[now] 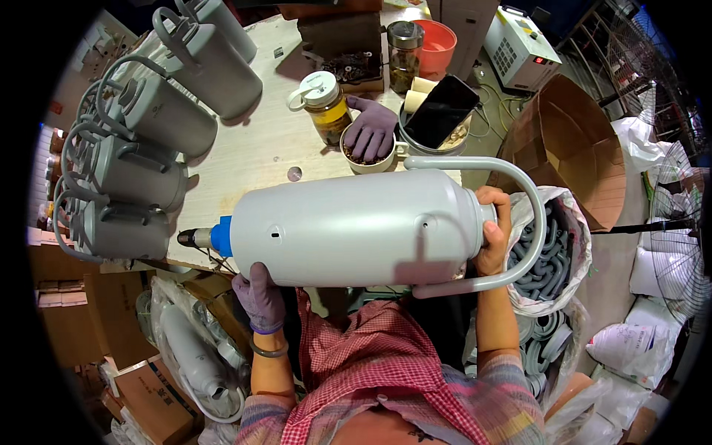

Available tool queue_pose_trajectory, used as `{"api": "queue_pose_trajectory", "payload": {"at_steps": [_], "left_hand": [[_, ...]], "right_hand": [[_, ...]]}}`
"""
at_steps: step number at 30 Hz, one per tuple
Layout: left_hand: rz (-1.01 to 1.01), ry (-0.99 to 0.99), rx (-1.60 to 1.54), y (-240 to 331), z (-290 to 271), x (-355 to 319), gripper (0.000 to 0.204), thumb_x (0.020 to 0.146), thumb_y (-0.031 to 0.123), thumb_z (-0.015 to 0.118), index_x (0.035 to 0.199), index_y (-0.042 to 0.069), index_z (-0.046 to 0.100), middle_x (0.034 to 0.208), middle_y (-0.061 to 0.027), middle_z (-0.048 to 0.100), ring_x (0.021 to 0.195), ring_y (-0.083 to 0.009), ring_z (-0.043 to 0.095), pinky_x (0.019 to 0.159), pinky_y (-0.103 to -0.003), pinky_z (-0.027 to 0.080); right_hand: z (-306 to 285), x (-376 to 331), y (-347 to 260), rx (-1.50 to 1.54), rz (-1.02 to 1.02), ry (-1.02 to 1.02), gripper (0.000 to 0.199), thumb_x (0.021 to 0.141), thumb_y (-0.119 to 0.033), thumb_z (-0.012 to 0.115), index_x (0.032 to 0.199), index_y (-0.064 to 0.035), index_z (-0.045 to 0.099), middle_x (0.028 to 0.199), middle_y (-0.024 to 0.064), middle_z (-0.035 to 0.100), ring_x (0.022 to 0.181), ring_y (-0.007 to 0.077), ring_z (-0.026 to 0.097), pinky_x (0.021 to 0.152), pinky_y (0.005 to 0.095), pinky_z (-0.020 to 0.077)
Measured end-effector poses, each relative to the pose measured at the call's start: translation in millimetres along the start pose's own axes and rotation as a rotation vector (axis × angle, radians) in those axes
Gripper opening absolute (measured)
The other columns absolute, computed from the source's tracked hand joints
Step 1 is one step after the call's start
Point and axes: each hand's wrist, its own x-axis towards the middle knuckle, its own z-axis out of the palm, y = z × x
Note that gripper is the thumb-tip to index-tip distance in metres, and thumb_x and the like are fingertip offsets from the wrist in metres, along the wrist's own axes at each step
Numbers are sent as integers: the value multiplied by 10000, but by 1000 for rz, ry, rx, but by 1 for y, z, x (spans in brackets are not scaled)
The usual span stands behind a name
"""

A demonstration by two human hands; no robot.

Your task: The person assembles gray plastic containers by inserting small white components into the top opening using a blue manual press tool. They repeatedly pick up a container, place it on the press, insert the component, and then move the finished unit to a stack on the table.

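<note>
A large grey thermos jug [348, 230] lies on its side across my front, its base to the left and its neck to the right. My left hand [259, 300], in a purple glove, supports it from below near the base, thumb up along the side. Bare, my right hand [493, 233] wraps round the neck, inside the loop of the curved grey handle [530, 222]. A small slot and a small hole show in the jug's side. Just past the base, a tool with a blue collar [220, 236] and black end is partly hidden.
Several similar grey jugs [167, 111] stand at the table's left. Behind my jug are a purple glove on a cup [367, 165], a lidded jar [326, 111], a phone [443, 110] and a parts box [337, 37]. A bag of grey handles [545, 252] sits right, beside a carton [560, 141].
</note>
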Motion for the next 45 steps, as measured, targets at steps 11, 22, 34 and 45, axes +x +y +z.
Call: {"api": "queue_pose_trajectory", "payload": {"at_steps": [11, 22, 34, 45], "left_hand": [[-10, -10, 58, -18, -42, 0, 473, 954, 282, 669, 1257, -47, 515, 1190, -133, 624, 1040, -211, 601, 922, -347, 489], [47, -148, 88, -6, -24, 0, 547, 1002, 400, 556, 1295, -60, 513, 1207, -154, 616, 1060, -221, 600, 930, -371, 479], [43, -104, 297, -1, -29, 1, 541, 1002, 434, 534, 1199, -70, 542, 1132, -179, 638, 1000, -258, 636, 858, -393, 523], [68, -127, 124, -19, -46, 14, 597, 958, 446, 613, 1231, -77, 522, 1151, -165, 611, 979, -233, 630, 841, -381, 524]], "right_hand": [[-80, -30, 36, -106, 229, -303, 708, 924, -545, 541, 1396, -26, 446, 1348, 139, 491, 1236, 237, 463, 1064, 383, 343], [-372, -44, 194, -981, 1023, 518, 721, 864, -624, 517, 1141, 21, 682, 1256, 329, 580, 1187, 456, 560, 985, 456, 451], [-289, -118, 1, -640, 166, 353, 343, 977, -97, 587, 1297, -16, 493, 1117, 63, 607, 1026, 126, 560, 922, 253, 408], [-255, -154, -64, -583, -138, 276, 403, 914, -18, 623, 1294, -40, 490, 1079, 81, 584, 1023, 167, 585, 1102, 439, 353]]}}
